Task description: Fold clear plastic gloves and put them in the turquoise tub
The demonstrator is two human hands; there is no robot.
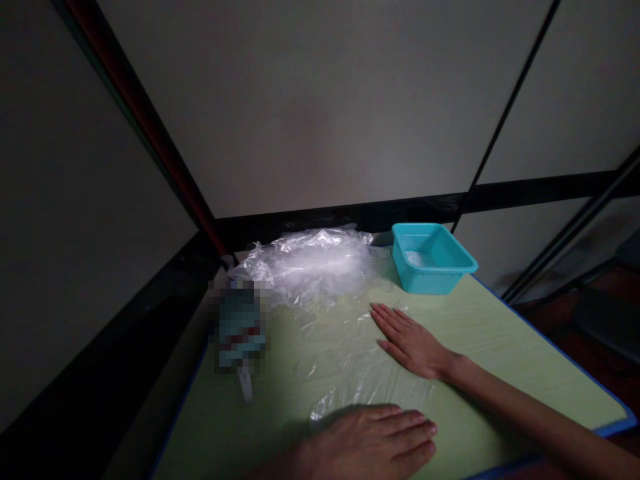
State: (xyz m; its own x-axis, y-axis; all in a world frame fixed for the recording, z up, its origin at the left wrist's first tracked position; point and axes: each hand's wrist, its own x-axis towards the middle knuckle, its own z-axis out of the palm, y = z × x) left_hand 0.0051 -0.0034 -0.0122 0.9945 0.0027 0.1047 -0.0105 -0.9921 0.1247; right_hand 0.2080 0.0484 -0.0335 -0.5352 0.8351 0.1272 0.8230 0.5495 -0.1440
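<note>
A thin clear plastic glove [345, 363] lies spread on the table, its finger-like parts pointing left. My right hand [413, 343] rests flat on its right side, fingers stretched out and thumb apart. Along its near edge lies my left hand [375, 440], palm down with straight fingers pointing right. Neither hand grips anything. Behind the flat glove is a crumpled heap of clear plastic [320, 263], probably more gloves. A turquoise plastic basin [435, 280] stands at the back right with some clear plastic inside.
The pale green table [500, 340] has a blue edge. A blurred-out teal packet [241, 327] lies at its left, with a whitish strip [245, 385] sticking out below. White panels [340, 107] with dark bands rise right behind the table.
</note>
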